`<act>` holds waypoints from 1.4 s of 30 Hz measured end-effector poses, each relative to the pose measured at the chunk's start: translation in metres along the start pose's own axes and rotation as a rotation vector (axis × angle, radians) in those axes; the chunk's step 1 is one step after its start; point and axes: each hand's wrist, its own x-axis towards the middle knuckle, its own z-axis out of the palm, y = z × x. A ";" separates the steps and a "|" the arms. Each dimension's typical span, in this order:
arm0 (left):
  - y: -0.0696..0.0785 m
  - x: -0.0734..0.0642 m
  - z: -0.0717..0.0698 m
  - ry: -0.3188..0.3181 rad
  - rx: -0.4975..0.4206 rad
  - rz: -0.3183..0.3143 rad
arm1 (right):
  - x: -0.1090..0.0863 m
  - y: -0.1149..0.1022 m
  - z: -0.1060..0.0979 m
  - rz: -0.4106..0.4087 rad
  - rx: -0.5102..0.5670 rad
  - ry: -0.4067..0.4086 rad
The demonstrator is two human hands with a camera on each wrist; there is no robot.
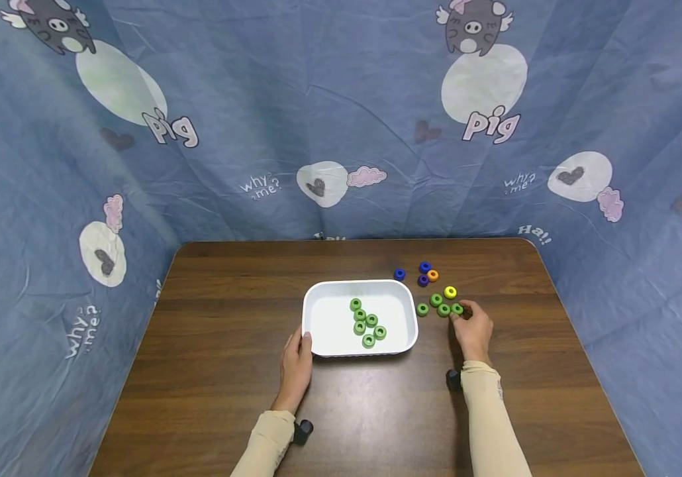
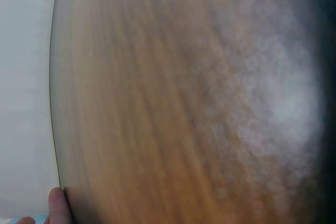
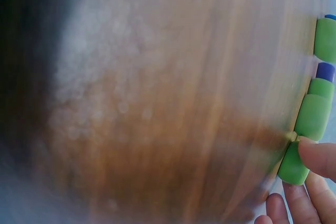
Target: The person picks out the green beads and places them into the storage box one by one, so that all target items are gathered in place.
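Note:
A white tray (image 1: 323, 344) holds several thick green rings (image 1: 371, 320) in its middle and right part. At its near left corner, my left hand (image 1: 296, 364) grips the tray, with the thumb (image 2: 59, 205) against the wall in the left wrist view. To the right of the tray, my right hand (image 1: 475, 331) pinches a green ring (image 1: 457, 309) between thumb and fingers, low at the table. This green ring (image 3: 293, 166) shows upright on its base in the right wrist view, with the thumb on its near side. Other green rings (image 1: 436, 300) lie close beside it.
Behind the right hand are a yellow ring (image 1: 450, 292), an orange ring (image 1: 432, 275) and several blue rings (image 1: 399, 274). The brown wooden table (image 1: 228, 298) meets a blue patterned cloth (image 1: 228, 132) at its back and sides.

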 end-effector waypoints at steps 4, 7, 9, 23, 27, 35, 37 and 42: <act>0.000 0.000 0.000 0.000 0.001 0.001 | 0.000 0.000 0.000 0.001 -0.005 -0.001; -0.001 0.000 0.000 -0.001 0.002 0.000 | -0.001 0.000 0.000 0.004 -0.007 -0.002; -0.001 0.000 0.000 -0.002 0.000 -0.002 | -0.001 0.000 0.001 0.006 -0.006 0.000; 0.001 0.001 0.000 -0.007 -0.030 0.002 | -0.004 0.003 0.000 0.015 0.005 0.018; 0.001 0.000 0.000 -0.008 -0.031 -0.001 | -0.004 0.004 0.000 0.013 -0.003 0.013; 0.001 0.000 0.000 -0.005 -0.021 0.003 | -0.005 0.003 -0.002 0.002 -0.017 0.021; 0.000 0.000 0.000 -0.003 -0.023 0.005 | -0.006 0.002 -0.003 0.000 -0.013 0.023; -0.001 0.001 0.000 0.004 -0.022 0.005 | -0.008 -0.001 -0.006 0.010 -0.005 0.029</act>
